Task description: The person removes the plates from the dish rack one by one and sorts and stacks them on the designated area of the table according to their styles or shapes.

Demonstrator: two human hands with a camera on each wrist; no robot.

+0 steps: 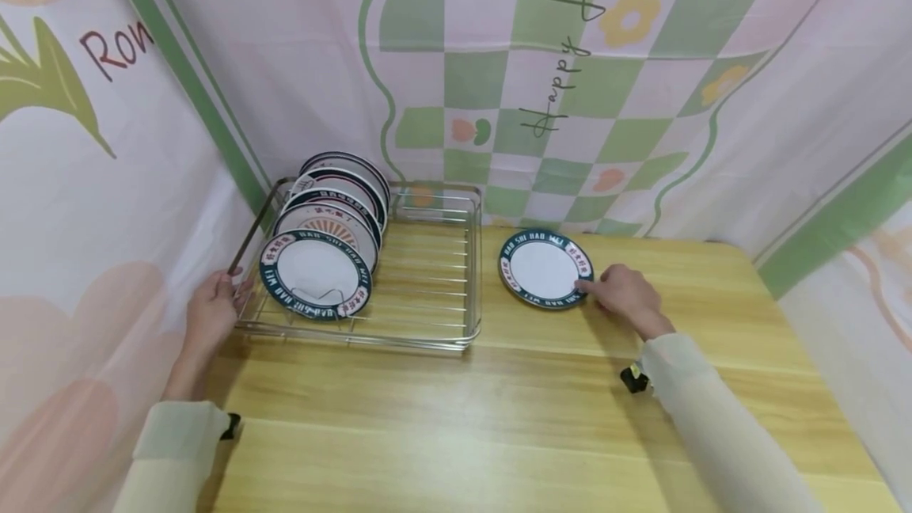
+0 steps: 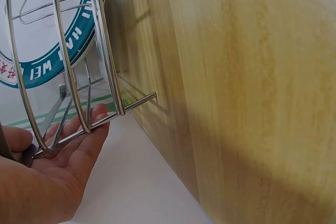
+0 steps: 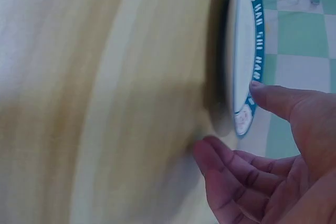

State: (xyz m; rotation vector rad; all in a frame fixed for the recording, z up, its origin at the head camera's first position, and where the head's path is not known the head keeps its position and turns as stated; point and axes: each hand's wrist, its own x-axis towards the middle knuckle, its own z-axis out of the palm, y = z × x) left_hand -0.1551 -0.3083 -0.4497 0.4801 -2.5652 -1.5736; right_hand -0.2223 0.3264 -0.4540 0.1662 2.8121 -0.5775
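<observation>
At the left end of a metal wire dish rack point(image 1: 473, 275), my left hand point(image 1: 211, 311) grips the side frame. In the left wrist view, its fingers point(image 2: 86, 153) lie under a bottom wire with the thumb above. Several plates stand tilted in a row in the rack's left part; the front one is a white plate with a teal lettered rim point(image 1: 317, 271). A matching plate point(image 1: 545, 267) lies on the table right of the rack. My right hand point(image 1: 623, 295) is at its right edge, thumb on the rim; the other fingers point(image 3: 252, 177) are bent loosely, apart from the plate.
The rack and the loose plate rest on a wooden table point(image 1: 442, 418) near its back edge. A checkered, printed cloth point(image 1: 499, 62) hangs behind, and another printed cloth point(image 1: 93, 204) hangs close along the left side.
</observation>
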